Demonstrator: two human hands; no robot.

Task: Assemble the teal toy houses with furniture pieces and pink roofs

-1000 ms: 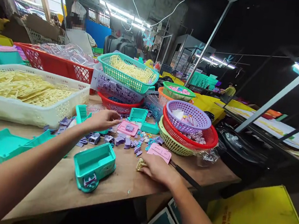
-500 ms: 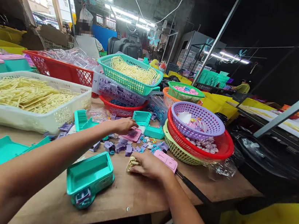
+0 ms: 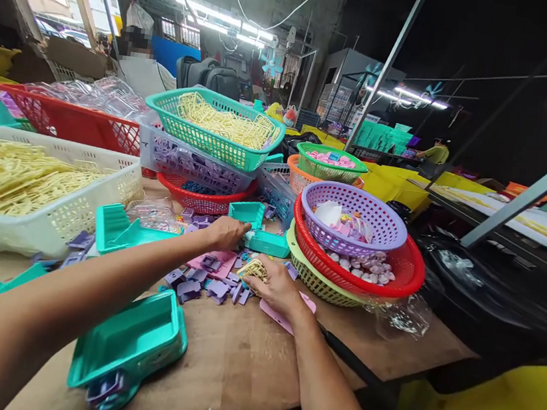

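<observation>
Yellow bundle (image 3: 251, 270): one, small, gripped by the curled thumb and fingers of the right hand (image 3: 275, 286), projecting from the fingertip end, above loose purple parts (image 3: 189, 288). Left hand (image 3: 228, 233): fingers bent downward, just beside an open teal box (image 3: 270, 243); whether it has hold of anything cannot be told. Teal tub (image 3: 155, 341): near table edge, open-topped. Purple basket (image 3: 392, 224): white, pink and orange bits; stacked in a red basket (image 3: 414, 267) of pale lilac pieces. White bin (image 3: 121, 192): yellow strips. Teal basket (image 3: 205, 145): more yellow strips. Green basket (image 3: 331, 172): pink pieces. Red crate (image 3: 72, 126): clear plastic.
</observation>
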